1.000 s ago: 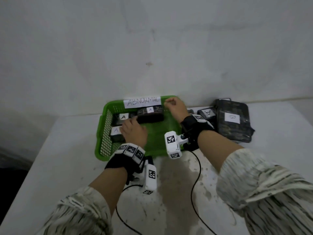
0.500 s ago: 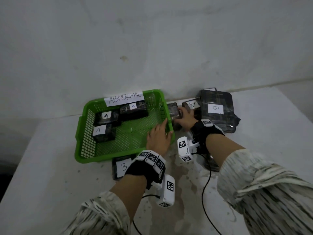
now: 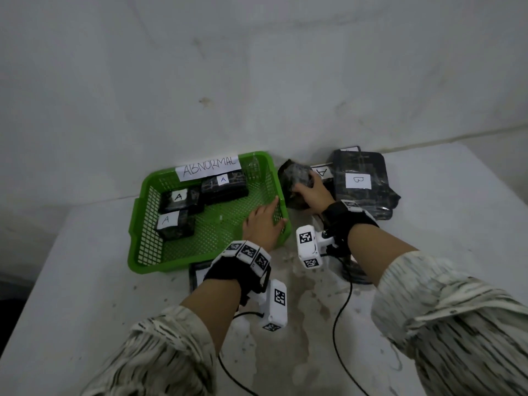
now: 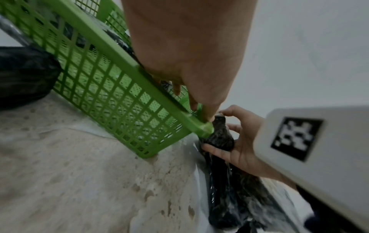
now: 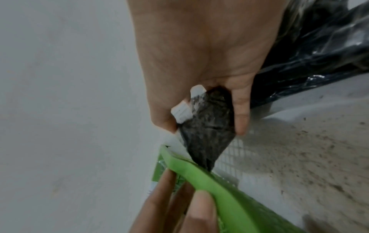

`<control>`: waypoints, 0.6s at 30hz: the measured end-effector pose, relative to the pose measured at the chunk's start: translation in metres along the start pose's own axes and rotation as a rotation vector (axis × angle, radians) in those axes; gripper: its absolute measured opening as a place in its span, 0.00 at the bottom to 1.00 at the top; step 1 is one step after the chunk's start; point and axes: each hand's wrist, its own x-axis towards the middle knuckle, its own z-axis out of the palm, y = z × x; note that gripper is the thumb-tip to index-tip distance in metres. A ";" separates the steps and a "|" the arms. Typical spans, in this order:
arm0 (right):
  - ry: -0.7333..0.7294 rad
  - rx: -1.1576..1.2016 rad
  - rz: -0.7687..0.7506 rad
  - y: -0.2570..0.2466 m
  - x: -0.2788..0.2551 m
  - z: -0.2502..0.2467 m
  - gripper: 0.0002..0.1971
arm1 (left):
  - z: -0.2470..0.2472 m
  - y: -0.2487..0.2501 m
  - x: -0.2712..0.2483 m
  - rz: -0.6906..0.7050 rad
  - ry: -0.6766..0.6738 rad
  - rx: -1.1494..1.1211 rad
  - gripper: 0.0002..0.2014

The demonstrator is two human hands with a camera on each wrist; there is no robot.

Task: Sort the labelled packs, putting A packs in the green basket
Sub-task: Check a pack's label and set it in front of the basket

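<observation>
White table [image 3: 457, 224]; B pack [image 3: 361, 184] behind right hand [image 3: 313, 192].

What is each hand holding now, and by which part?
The right hand grips a dark wrapped pack across its near end, tilted up off the table. The left hand holds the green basket by its right rim.

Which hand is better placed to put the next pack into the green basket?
The right hand, probably: it already grips a dark pack tilted up just beside the green basket. The left hand only holds the basket's right rim.
</observation>
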 end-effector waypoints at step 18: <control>0.231 0.160 -0.111 -0.004 -0.041 0.000 0.11 | -0.027 0.029 -0.036 0.098 -0.231 -0.660 0.23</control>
